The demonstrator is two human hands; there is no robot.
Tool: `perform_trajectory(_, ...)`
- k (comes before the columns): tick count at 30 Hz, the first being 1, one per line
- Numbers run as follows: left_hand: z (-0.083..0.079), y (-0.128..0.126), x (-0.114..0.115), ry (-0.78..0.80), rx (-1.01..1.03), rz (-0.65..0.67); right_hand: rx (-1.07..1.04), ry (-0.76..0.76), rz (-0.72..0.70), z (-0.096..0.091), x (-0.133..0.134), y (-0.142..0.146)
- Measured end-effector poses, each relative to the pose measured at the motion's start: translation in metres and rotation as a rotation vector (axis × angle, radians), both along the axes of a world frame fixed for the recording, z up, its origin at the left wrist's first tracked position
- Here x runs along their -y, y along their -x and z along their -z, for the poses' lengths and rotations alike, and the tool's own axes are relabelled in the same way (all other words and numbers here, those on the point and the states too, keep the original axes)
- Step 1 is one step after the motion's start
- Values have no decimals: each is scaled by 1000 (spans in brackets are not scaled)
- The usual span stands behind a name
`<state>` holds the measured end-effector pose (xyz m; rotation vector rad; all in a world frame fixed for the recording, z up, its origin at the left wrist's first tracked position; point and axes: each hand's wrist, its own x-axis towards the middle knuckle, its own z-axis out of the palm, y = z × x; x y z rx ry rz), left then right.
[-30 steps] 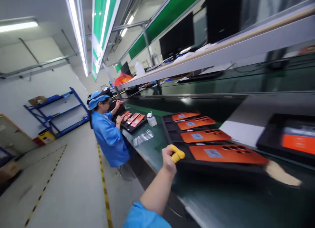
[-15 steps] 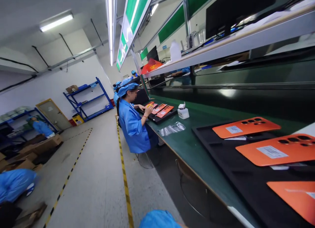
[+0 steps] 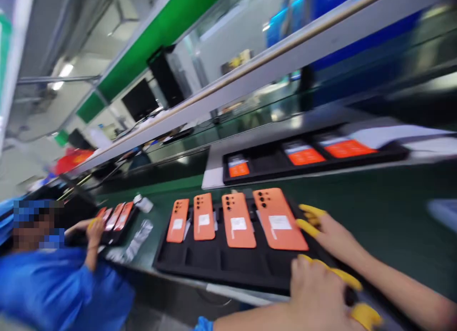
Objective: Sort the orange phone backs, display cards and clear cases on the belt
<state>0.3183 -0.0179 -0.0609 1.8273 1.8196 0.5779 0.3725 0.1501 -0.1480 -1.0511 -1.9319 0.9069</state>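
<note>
Left hand (image 3: 317,293) closed on near right corner of black tray (image 3: 228,269), right hand (image 3: 330,233) open at its right edge, four orange covers (image 3: 237,220) inside

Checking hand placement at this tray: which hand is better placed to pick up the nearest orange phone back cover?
Probably the right hand: its yellow-capped fingertips lie beside the rightmost orange phone back cover. The left hand rests lower, at the black tray edge.

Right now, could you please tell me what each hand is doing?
Left hand: curled over the near edge of the black tray; grip unclear.
Right hand: open, fingertips at the tray's right end.
</note>
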Motion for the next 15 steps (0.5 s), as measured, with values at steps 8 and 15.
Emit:
perform_trajectory(8,-36,94,-62,-45,-126,-311,-105,43,-86,-36,1,-4)
perform_trajectory(15,-37,175,-56,-97,-439,-635,-195,34,27,-35,11,3)
